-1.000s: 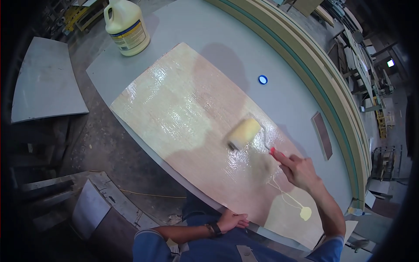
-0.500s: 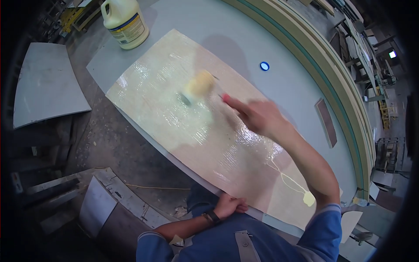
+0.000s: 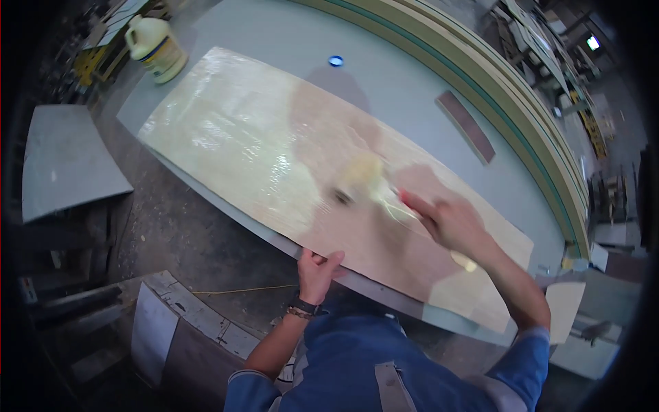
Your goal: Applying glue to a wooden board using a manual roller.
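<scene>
My right hand (image 3: pixel 453 223) is closed round the red handle of a paint roller (image 3: pixel 364 172), whose pale yellow sleeve is smeared by motion over the middle of a thin wood panel (image 3: pixel 254 137). Wet, shiny glue coats the panel's far left part, while its right part looks duller. Close to my right hand lies a small pale yellow puddle of glue (image 3: pixel 464 261), with a thin trail of it by the roller. My left hand (image 3: pixel 319 270) grips the panel's near edge with thumb and fingers. The panel rests on a grey sheet (image 3: pixel 405 113).
A pale yellow jug (image 3: pixel 156 49) stands at the far left of the grey sheet. Beyond the panel lie a blue cap (image 3: pixel 335 60) and a brown strip (image 3: pixel 465 126). Long stacked curved boards (image 3: pixel 508 110) border the far side. A light panel (image 3: pixel 68 161) stands at left, above the floor.
The roller and my right hand have moved right and nearer over the panel. My left hand has shifted left along the near edge and taken hold of it. The view has turned.
</scene>
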Action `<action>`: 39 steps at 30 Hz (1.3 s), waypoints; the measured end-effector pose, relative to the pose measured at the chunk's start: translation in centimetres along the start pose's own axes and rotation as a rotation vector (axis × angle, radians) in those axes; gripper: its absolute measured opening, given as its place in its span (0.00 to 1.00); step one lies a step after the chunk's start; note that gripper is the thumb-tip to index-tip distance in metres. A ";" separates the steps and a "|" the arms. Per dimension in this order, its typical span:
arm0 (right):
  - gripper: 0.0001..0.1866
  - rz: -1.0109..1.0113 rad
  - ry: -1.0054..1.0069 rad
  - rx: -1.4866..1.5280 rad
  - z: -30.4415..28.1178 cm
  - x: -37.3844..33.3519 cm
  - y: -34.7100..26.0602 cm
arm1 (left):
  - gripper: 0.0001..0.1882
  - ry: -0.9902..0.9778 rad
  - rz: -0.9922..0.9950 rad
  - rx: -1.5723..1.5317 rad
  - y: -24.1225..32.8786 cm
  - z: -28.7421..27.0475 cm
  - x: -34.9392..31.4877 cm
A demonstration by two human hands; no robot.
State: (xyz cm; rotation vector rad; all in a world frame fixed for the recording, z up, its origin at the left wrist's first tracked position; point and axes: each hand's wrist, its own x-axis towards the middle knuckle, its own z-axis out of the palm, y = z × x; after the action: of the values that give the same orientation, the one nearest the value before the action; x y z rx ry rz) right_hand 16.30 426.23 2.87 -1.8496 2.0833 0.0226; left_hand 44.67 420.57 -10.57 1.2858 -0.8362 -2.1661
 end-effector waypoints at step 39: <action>0.31 0.030 -0.128 -0.052 0.6 -20.9 14.1 | 0.29 0.264 0.351 0.195 -4.5 4.5 0.7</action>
State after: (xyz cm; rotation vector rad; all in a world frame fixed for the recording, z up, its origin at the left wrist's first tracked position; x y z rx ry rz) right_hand 4.64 448.43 4.83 -1.7964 2.0407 0.1986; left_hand 39.91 424.41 -12.47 1.3631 -1.0880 -1.6354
